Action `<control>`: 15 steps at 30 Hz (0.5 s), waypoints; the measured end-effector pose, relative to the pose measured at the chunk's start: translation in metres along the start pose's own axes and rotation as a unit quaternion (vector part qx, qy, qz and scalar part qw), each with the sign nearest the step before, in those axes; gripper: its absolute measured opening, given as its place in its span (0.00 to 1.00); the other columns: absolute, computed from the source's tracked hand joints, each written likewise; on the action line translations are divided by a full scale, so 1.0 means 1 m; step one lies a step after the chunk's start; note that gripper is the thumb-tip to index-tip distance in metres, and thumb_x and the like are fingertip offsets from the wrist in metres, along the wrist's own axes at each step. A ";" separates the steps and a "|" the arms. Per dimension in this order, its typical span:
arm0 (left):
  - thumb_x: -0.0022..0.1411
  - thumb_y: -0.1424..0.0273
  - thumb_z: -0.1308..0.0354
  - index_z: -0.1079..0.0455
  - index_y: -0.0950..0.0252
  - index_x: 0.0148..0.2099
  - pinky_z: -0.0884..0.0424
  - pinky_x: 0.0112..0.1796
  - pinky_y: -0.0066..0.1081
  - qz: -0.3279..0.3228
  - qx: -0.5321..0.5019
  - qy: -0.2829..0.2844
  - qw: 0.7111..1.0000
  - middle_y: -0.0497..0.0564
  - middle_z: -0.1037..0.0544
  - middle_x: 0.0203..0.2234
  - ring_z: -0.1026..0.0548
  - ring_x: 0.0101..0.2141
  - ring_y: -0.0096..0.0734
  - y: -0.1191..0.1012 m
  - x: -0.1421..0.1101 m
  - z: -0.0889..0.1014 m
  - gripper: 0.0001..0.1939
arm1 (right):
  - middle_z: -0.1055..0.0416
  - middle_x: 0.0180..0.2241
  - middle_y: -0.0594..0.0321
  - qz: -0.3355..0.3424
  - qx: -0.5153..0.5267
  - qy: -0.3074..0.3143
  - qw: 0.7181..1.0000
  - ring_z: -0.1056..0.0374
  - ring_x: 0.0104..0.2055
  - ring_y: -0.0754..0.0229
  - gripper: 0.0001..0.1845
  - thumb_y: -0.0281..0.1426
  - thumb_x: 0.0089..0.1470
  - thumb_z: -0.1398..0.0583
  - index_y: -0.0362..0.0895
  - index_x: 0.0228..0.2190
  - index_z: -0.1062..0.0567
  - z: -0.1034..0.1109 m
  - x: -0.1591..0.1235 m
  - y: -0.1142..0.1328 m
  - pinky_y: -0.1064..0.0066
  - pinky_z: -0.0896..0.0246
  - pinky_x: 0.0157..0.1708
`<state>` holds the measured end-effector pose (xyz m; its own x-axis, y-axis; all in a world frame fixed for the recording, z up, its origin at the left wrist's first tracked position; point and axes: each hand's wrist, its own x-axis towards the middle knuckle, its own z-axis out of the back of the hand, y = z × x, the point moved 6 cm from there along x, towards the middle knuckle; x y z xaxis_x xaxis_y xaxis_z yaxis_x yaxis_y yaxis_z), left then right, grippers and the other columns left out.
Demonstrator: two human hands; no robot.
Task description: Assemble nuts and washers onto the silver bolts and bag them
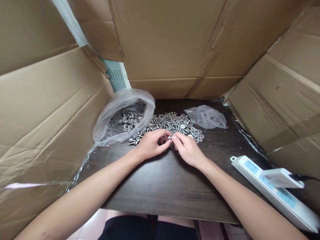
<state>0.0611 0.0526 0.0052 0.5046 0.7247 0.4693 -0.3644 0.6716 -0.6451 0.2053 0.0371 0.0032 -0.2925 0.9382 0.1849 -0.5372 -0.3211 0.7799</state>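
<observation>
My right hand (186,147) pinches a small metal bolt (170,137) between thumb and fingers, near the front of a heap of loose hardware. Facing it, my left hand (153,144) is curled, its thumb and fingertips close round the bolt's other end; what sits in its fingers is partly hidden. Behind both hands spreads the pile of bolts (172,125), mixed with nuts and flat washers (200,137). A clear plastic bag (100,131) lies wide-mouthed at the left, with bolt-and-washer pieces (131,121) inside.
A smaller clear bag (208,116) lies at the back right. On the right stands a white power strip (272,191) with a plugged-in adapter (282,177) and black cable. Cardboard walls (175,43) enclose the dark tabletop (155,186) at the back and both sides.
</observation>
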 end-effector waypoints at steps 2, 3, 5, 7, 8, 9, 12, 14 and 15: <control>0.66 0.69 0.41 0.27 0.64 0.47 0.28 0.35 0.28 -0.001 -0.002 0.001 1.000 0.49 0.21 0.34 0.25 0.30 0.27 0.000 0.000 0.000 0.09 | 0.33 0.22 0.66 -0.007 -0.003 0.012 1.000 0.36 0.26 0.60 0.20 0.37 0.68 0.51 0.47 0.24 0.37 -0.001 0.000 -0.001 0.68 0.46 0.31; 0.66 0.69 0.41 0.27 0.64 0.47 0.28 0.35 0.28 -0.002 -0.002 0.001 1.000 0.49 0.21 0.34 0.25 0.30 0.27 0.000 0.000 0.000 0.09 | 0.33 0.22 0.66 -0.009 -0.002 0.017 1.000 0.36 0.26 0.60 0.20 0.37 0.69 0.51 0.47 0.24 0.38 -0.002 0.000 -0.001 0.68 0.45 0.31; 0.66 0.69 0.42 0.27 0.64 0.46 0.28 0.35 0.28 -0.003 0.001 0.000 1.000 0.49 0.21 0.33 0.25 0.30 0.27 -0.001 0.000 0.000 0.08 | 0.33 0.23 0.66 -0.013 0.002 0.022 1.000 0.36 0.26 0.60 0.19 0.38 0.68 0.51 0.47 0.25 0.37 -0.002 -0.001 -0.001 0.68 0.45 0.31; 0.66 0.69 0.42 0.26 0.64 0.46 0.29 0.35 0.28 -0.002 0.004 0.000 1.000 0.48 0.22 0.32 0.26 0.29 0.26 -0.001 0.000 0.000 0.08 | 0.32 0.24 0.66 -0.015 0.006 0.024 1.000 0.35 0.28 0.59 0.17 0.38 0.67 0.50 0.48 0.27 0.36 -0.002 -0.001 0.000 0.68 0.45 0.32; 0.66 0.69 0.42 0.26 0.64 0.46 0.29 0.35 0.28 -0.001 0.005 -0.001 1.000 0.48 0.22 0.31 0.26 0.29 0.26 -0.001 0.000 0.000 0.08 | 0.31 0.25 0.66 -0.017 0.009 0.025 1.000 0.35 0.29 0.59 0.15 0.38 0.67 0.50 0.48 0.28 0.36 -0.001 -0.001 0.000 0.68 0.45 0.33; 0.66 0.68 0.41 0.26 0.64 0.46 0.29 0.34 0.27 0.000 0.007 0.000 1.000 0.48 0.22 0.31 0.26 0.29 0.26 0.000 0.000 0.000 0.08 | 0.31 0.25 0.66 -0.019 0.013 0.027 0.999 0.35 0.30 0.58 0.14 0.37 0.66 0.49 0.48 0.29 0.35 -0.001 -0.001 0.000 0.67 0.45 0.34; 0.65 0.68 0.41 0.26 0.64 0.46 0.29 0.34 0.27 0.002 0.010 0.002 1.000 0.48 0.22 0.32 0.26 0.29 0.26 0.000 0.000 0.000 0.08 | 0.30 0.26 0.66 -0.022 0.018 0.033 0.999 0.34 0.31 0.58 0.11 0.35 0.64 0.49 0.48 0.29 0.36 -0.001 -0.001 0.000 0.67 0.44 0.35; 0.65 0.68 0.40 0.26 0.64 0.46 0.29 0.34 0.27 0.001 0.011 0.002 1.000 0.48 0.22 0.32 0.26 0.29 0.26 0.000 0.000 -0.001 0.08 | 0.31 0.25 0.66 -0.020 0.015 0.040 0.999 0.35 0.31 0.58 0.12 0.34 0.64 0.49 0.48 0.28 0.36 -0.001 -0.001 0.000 0.67 0.45 0.35; 0.65 0.68 0.40 0.26 0.64 0.46 0.29 0.34 0.27 0.000 0.012 0.002 1.000 0.48 0.22 0.32 0.26 0.29 0.26 0.000 0.000 -0.001 0.08 | 0.31 0.25 0.66 -0.018 0.013 0.042 0.999 0.35 0.30 0.58 0.13 0.34 0.64 0.49 0.47 0.27 0.37 -0.001 -0.001 0.000 0.67 0.45 0.35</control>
<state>0.0613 0.0526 0.0043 0.5085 0.7234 0.4671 -0.3826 0.6757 -0.6301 0.2050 0.0363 0.0025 -0.3397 0.9345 0.1068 -0.5284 -0.2836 0.8003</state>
